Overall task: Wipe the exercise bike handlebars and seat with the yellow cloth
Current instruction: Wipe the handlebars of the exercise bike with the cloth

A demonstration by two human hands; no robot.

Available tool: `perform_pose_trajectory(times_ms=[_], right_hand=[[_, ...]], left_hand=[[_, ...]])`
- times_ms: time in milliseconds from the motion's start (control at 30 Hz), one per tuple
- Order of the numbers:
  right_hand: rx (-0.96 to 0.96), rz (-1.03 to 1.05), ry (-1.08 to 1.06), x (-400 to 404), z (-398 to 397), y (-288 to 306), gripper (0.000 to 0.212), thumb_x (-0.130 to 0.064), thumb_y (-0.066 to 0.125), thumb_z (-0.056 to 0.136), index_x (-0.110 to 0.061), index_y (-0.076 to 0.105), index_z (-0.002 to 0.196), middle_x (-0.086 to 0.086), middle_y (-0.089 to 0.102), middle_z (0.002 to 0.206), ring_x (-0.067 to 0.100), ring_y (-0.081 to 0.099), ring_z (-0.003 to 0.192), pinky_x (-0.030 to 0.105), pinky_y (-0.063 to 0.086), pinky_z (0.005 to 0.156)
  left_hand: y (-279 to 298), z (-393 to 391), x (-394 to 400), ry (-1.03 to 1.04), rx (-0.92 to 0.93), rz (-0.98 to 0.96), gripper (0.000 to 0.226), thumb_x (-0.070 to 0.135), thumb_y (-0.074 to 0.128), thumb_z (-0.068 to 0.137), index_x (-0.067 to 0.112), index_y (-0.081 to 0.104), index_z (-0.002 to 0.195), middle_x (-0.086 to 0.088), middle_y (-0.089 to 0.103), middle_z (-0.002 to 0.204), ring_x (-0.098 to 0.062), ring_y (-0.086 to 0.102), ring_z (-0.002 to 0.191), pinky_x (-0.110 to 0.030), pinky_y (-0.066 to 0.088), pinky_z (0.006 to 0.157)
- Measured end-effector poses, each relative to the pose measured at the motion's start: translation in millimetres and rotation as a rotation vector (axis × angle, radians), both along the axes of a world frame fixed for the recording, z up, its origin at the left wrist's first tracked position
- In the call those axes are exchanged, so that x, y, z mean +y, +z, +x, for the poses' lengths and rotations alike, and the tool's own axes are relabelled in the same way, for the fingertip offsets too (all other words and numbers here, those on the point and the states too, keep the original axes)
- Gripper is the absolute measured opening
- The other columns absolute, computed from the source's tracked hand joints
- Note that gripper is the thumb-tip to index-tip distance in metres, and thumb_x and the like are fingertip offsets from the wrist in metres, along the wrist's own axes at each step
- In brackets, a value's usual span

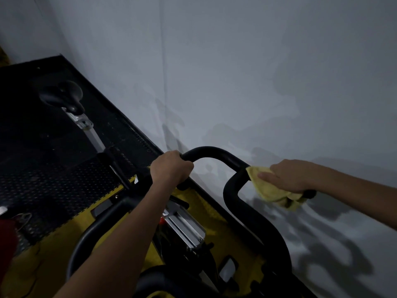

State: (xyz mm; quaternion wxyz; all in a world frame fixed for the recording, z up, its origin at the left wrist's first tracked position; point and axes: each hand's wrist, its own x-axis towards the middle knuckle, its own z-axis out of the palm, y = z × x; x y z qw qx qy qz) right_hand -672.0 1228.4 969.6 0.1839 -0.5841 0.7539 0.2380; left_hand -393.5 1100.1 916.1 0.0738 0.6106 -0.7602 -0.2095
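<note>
Matte black tubing forms the looped exercise bike handlebars (217, 152); the left hand (170, 168) curls its fingers around the bend, probably to steady the frame, while the right hand (289, 176) presses the soft crumpled yellow cloth (268, 190) around the right grip. Farther off, the smooth black moulded seat (62, 94) stands untouched.

Black looping handlebars (211, 152), tilted across the middle. Crumpled yellow cloth (271, 189) wrapped on their right end grip. Black seat (62, 94) well beyond their left side, upright on a silver post.
</note>
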Motion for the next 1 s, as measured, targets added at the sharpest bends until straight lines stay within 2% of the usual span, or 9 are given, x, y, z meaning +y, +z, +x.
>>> perform_pose_trajectory(times_ms=[167,333,467,567,633,733,833,933,1000], right_hand=[[0.031,-0.023,-0.029,-1,1,-4,0.07,-0.058,0.01,0.101,-0.012,0.06,0.116,0.012,0.065,0.119,0.026,0.061,0.106,0.033,0.043,0.088],[-0.199,-0.009,-0.216,-56,12,-38,0.082,-0.057,0.004,0.102,-0.003,0.064,0.121,0.02,0.063,0.125,0.029,0.059,0.112,0.033,0.04,0.096],[-0.385,-0.145,-0.344,-91,33,-52,0.082,-0.059,0.008,0.102,-0.002,0.064,0.122,0.023,0.063,0.122,0.027,0.058,0.104,0.032,0.04,0.092],[-0.449,-0.271,-0.311,-115,55,-59,0.079,-0.065,0.013,0.1,-0.009,0.059,0.133,0.018,0.063,0.127,0.029,0.058,0.116,0.037,0.042,0.098],[-0.428,-0.305,-0.237,-126,63,-63,0.077,-0.067,0.015,0.098,-0.011,0.057,0.131,0.013,0.064,0.124,0.026,0.058,0.11,0.036,0.042,0.089],[-0.382,-0.26,-0.148,-127,61,-63,0.073,-0.074,0.021,0.094,-0.015,0.056,0.12,0.007,0.066,0.115,0.022,0.059,0.098,0.034,0.041,0.079],[-0.322,-0.18,-0.11,-109,47,-57,0.077,-0.08,0.035,0.086,-0.018,0.051,0.128,0.003,0.062,0.118,0.02,0.057,0.1,0.036,0.044,0.085],[-0.369,-0.099,-0.128,-84,29,-49,0.08,-0.088,0.034,0.078,-0.022,0.061,0.112,0.0,0.068,0.104,0.019,0.064,0.096,0.034,0.048,0.089],[-0.444,-0.057,-0.183,-67,18,-41,0.069,-0.079,0.034,0.088,-0.02,0.069,0.099,0.0,0.07,0.091,0.015,0.065,0.085,0.027,0.047,0.081]], left_hand=[[-3,-1,-1,-0.012,-0.01,-0.032,0.032,0.036,0.053,0.079,0.02,0.063,0.105,0.002,0.061,0.08,-0.018,0.06,0.07,-0.028,0.044,0.059],[-6,-1,-3,0.005,-0.003,-0.049,0.031,0.039,0.055,0.078,0.02,0.063,0.101,0.003,0.06,0.079,-0.018,0.059,0.069,-0.028,0.043,0.058],[-7,-1,-4,0.017,0.016,-0.053,0.031,0.038,0.054,0.078,0.02,0.063,0.102,0.003,0.059,0.079,-0.017,0.059,0.068,-0.028,0.041,0.056],[-6,-1,-4,0.022,0.016,-0.055,0.032,0.039,0.055,0.078,0.02,0.063,0.103,0.003,0.059,0.081,-0.018,0.058,0.07,-0.028,0.039,0.056],[-6,-1,-4,0.028,0.02,-0.054,0.032,0.039,0.056,0.078,0.021,0.064,0.103,0.003,0.06,0.082,-0.019,0.058,0.072,-0.028,0.037,0.056],[-3,0,-4,0.028,0.023,-0.035,0.03,0.037,0.055,0.078,0.023,0.065,0.102,0.005,0.06,0.08,-0.017,0.058,0.07,-0.027,0.036,0.054],[-1,1,-2,0.01,0.014,-0.014,0.029,0.035,0.053,0.077,0.024,0.064,0.103,0.005,0.06,0.078,-0.015,0.058,0.069,-0.027,0.037,0.055],[1,2,0,0.007,0.023,0.008,0.029,0.032,0.052,0.077,0.025,0.063,0.103,0.005,0.061,0.078,-0.013,0.056,0.066,-0.026,0.036,0.054],[2,2,0,0.008,0.029,0.012,0.03,0.032,0.052,0.077,0.026,0.064,0.104,0.005,0.061,0.078,-0.012,0.055,0.065,-0.025,0.034,0.051]])
